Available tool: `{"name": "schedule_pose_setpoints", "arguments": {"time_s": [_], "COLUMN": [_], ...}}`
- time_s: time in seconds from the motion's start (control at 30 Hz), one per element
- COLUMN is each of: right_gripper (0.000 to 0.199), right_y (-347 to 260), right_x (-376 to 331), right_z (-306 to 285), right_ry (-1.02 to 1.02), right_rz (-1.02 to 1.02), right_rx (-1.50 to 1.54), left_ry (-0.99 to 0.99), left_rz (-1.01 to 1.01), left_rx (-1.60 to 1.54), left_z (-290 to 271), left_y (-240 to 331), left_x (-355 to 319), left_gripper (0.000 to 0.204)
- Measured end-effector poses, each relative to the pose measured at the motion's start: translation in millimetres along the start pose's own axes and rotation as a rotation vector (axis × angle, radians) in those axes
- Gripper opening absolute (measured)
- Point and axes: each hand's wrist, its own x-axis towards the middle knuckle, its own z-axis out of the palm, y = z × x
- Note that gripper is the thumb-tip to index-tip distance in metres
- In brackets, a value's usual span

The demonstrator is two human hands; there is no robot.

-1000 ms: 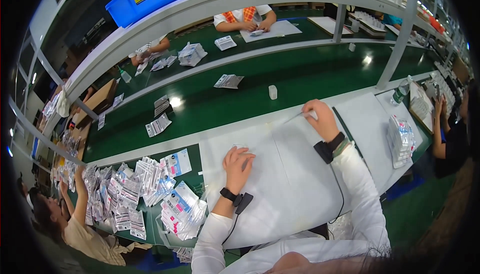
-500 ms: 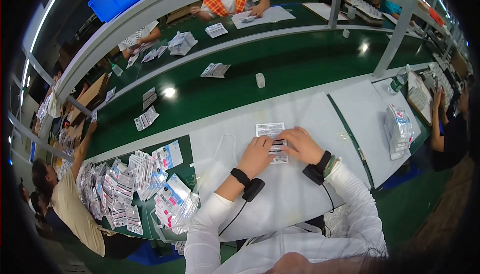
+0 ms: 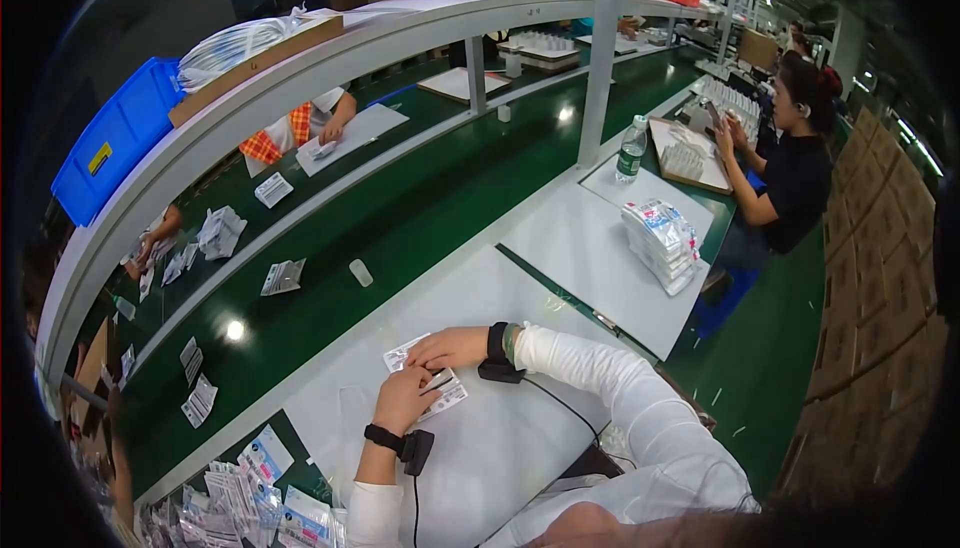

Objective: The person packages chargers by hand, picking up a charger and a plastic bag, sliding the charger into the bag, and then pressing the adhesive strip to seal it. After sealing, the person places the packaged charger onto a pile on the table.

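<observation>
A white card with dark print (image 3: 452, 395) lies on the white work board in front of me. My left hand (image 3: 400, 400) rests on its near side, the fingers bent and pressed on the card beside a dark strip. Coming from the right, my right hand (image 3: 452, 347) covers the card's upper middle, its fingers curled down against the left fingertips. Both hands are closed on the card and hide much of it. Each wrist wears a black band with a small black box and a cable.
Printed pouches (image 3: 235, 498) are heaped at lower left. A stack of pouches (image 3: 660, 246) and a water bottle (image 3: 631, 150) stand to the right. Beyond the board runs a green belt (image 3: 440, 218) with a small white piece (image 3: 361, 272). A co-worker (image 3: 795, 163) sits at right.
The view has turned to the right, so the scene sits farther left and the right-hand co-worker shows more fully. Both hands stay on the card, with the fingers slightly shifted.
</observation>
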Motion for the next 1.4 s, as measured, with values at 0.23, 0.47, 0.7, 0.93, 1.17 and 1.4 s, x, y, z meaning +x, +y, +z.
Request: {"name": "schedule_pose_setpoints", "arguments": {"time_s": [0.23,0.47,0.7,0.93,1.17,1.4], "right_gripper": [0.039,0.089,0.114,0.119,0.104,0.069], "right_y": [15,15,0,-7,-16,33], "right_x": [6,8,-5,7,16,90], "right_z": [3,15,-9,2,-12,-54], "right_ry": [-0.015,-0.084,-0.161,-0.148,-0.217,0.152], "right_rz": [-0.058,-0.194,-0.019,0.074,0.131,0.067], "right_rx": [-0.13,-0.356,-0.436,-0.334,-0.316,-0.446], "left_ry": [0.024,0.322,0.308,0.306,0.333,0.55], "left_rz": [0.128,0.159,0.133,0.156,0.018,0.257], "left_rx": [-0.028,0.279,0.061,0.288,0.415,0.178], "left_z": [10,54,18,17,36,47], "left_y": [-6,31,28,-2,2,-11], "left_x": [5,-82,-78,-34,-28,-20], "left_gripper": [0.026,0.022,0.02,0.031,0.027,0.032]}}
